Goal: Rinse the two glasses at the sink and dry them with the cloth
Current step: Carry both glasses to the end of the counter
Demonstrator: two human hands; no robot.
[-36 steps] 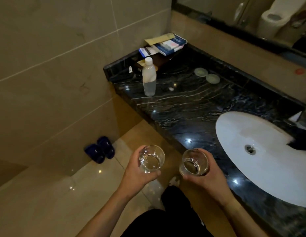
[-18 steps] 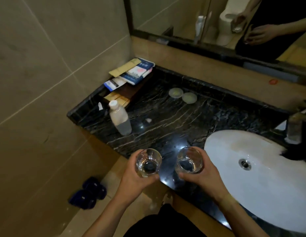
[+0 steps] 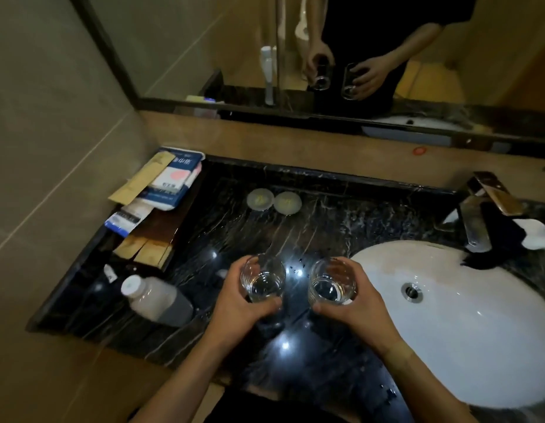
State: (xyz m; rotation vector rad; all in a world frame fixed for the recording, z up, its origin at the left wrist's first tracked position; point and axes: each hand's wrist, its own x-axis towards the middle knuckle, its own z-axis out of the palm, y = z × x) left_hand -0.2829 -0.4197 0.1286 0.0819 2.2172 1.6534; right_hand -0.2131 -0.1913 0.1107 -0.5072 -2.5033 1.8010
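At the far left of the black marble counter [image 3: 341,215], a stack of boxes and packets [image 3: 166,181] is seen on a dark wooden tray against the tiled wall, and a plastic bottle [image 3: 156,299] with a white cap is seen nearer the front edge. Two small round lids [image 3: 274,201] lie side by side toward the back of the counter. The left glass [image 3: 262,277] is held upright above the counter by the left hand [image 3: 242,306], whose fingers are clamped around its lower wall. Just beside it, without touching, the right glass [image 3: 331,280] is held upright by the right hand [image 3: 356,303], the fingers likewise wrapped around its base and side; it is placed near the left rim of the white oval sink [image 3: 466,340]. A little clear liquid seems to be held in each glass. Behind the sink, a metal tap [image 3: 484,209] is seen, with a white cloth [image 3: 536,233] lying at its right. The hands and glasses are reflected in the mirror [image 3: 356,56] above.
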